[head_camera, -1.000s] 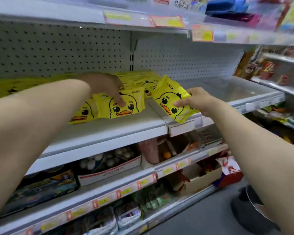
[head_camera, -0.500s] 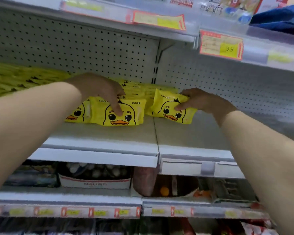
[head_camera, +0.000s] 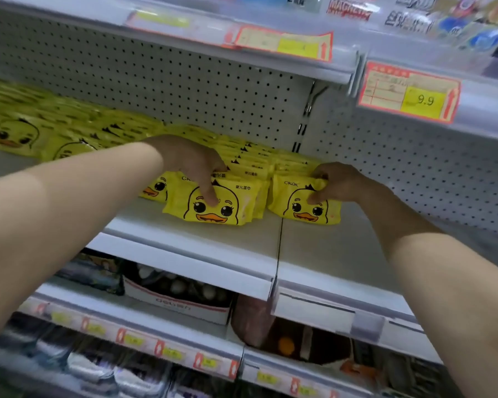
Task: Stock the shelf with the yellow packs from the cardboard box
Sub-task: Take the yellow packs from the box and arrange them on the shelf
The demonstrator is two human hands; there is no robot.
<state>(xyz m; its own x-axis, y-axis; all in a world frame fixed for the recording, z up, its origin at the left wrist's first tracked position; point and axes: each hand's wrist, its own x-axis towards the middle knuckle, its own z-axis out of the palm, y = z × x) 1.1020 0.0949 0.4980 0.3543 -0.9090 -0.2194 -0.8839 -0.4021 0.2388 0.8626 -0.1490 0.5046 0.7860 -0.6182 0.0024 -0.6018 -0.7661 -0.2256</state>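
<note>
Yellow duck-face packs stand in rows on the white shelf. My left hand reaches over the front pack of the middle row, its thumb on the pack's face and its fingers curled over the top edge. To the right, my right hand pinches another yellow pack at its upper right corner; this pack stands upright on the shelf at the front of the right row. More packs line up behind both. The cardboard box is out of view.
Further yellow packs lie along the shelf's left part. The right shelf section beyond my right hand is bare. An upper shelf with a 9.9 price tag overhangs. Below, a white carton and other goods fill lower shelves.
My right hand carried its pack from the air in front of the shelf onto the shelf, beside the middle row. My left hand stayed on the front pack.
</note>
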